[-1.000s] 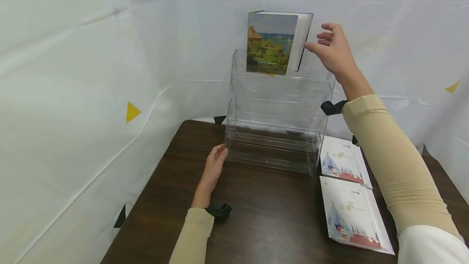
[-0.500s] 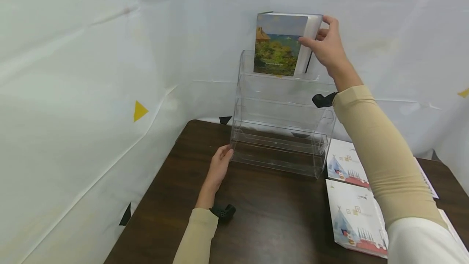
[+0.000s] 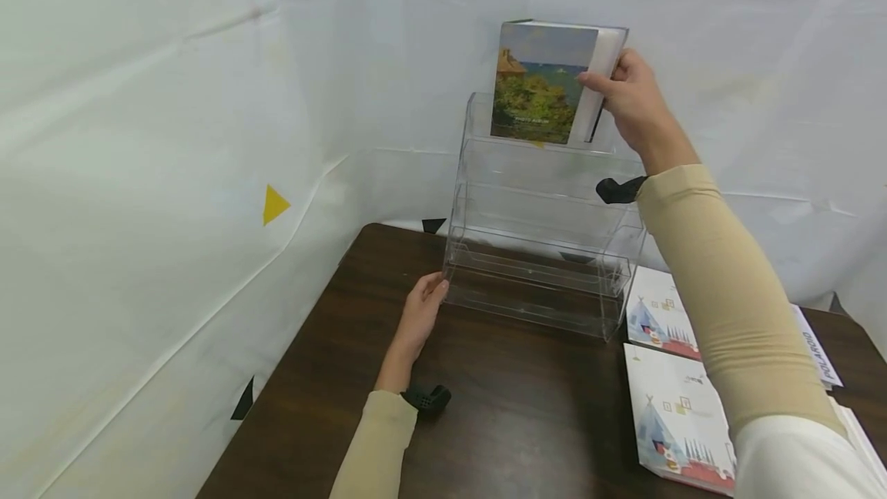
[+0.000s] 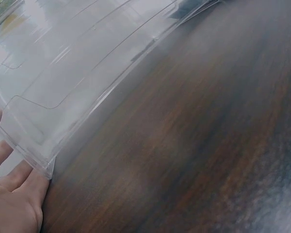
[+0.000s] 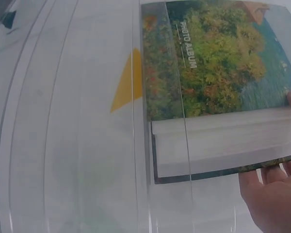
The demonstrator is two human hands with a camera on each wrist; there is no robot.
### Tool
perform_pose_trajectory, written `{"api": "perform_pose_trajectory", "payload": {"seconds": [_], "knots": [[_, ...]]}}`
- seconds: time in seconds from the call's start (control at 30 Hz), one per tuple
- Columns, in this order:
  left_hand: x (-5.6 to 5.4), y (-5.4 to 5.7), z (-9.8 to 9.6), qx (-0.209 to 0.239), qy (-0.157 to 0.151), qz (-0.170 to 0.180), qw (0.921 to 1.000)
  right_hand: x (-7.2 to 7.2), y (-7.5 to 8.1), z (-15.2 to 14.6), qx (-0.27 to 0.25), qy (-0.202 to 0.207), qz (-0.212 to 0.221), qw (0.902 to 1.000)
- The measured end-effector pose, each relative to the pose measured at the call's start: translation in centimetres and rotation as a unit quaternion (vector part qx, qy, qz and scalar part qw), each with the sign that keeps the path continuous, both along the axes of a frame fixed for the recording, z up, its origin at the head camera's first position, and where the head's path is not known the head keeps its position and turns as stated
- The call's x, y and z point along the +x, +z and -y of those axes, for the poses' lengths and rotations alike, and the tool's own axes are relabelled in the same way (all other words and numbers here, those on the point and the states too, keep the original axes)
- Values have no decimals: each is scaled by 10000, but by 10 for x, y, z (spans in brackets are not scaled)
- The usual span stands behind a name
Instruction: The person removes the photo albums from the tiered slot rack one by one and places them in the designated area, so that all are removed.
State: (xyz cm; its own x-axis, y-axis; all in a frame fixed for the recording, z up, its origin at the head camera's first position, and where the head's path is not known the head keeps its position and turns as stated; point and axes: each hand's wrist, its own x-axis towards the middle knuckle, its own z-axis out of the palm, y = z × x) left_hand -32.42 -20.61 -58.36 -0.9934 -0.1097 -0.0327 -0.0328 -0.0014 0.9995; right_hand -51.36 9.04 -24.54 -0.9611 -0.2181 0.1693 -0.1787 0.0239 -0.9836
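Observation:
A photo album (image 3: 543, 83) with a painted seaside cover stands upright in the top tier of a clear acrylic display rack (image 3: 530, 272). My right hand (image 3: 640, 102) grips its right edge, thumb on the front cover and fingers behind the back cover. In the right wrist view, the lower part of the album (image 5: 213, 63) sits behind the tier's clear front lip. Down at the rack's lower left corner, my left hand (image 3: 419, 314) holds the side edge. The left wrist view shows the left fingers (image 4: 19, 179) around that clear corner, with the thumb partly cut off.
Two white albums with a tent picture, a front one (image 3: 682, 414) and a rear one (image 3: 658, 314), lie right of the rack on the dark wooden table (image 3: 513, 406). A white item marked POLAROID (image 3: 818, 349) lies beyond my right sleeve. White sheeting (image 3: 416, 60) hangs behind.
My right hand has come in from the right and taken hold of the album's right edge, then slid slightly lower along it. The left hand stays at the rack's corner.

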Motion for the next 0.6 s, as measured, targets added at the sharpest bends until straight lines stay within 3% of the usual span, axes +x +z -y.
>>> {"api": "perform_pose_trajectory", "payload": {"seconds": [0.3,0.6], "knots": [[2,-1,0,50,-6,41,10000,10,5,13,-18,69,-434,9990],[-5,-1,-8,33,-26,24,10000,28,20,4,-700,-53,-1137,9910]]}}
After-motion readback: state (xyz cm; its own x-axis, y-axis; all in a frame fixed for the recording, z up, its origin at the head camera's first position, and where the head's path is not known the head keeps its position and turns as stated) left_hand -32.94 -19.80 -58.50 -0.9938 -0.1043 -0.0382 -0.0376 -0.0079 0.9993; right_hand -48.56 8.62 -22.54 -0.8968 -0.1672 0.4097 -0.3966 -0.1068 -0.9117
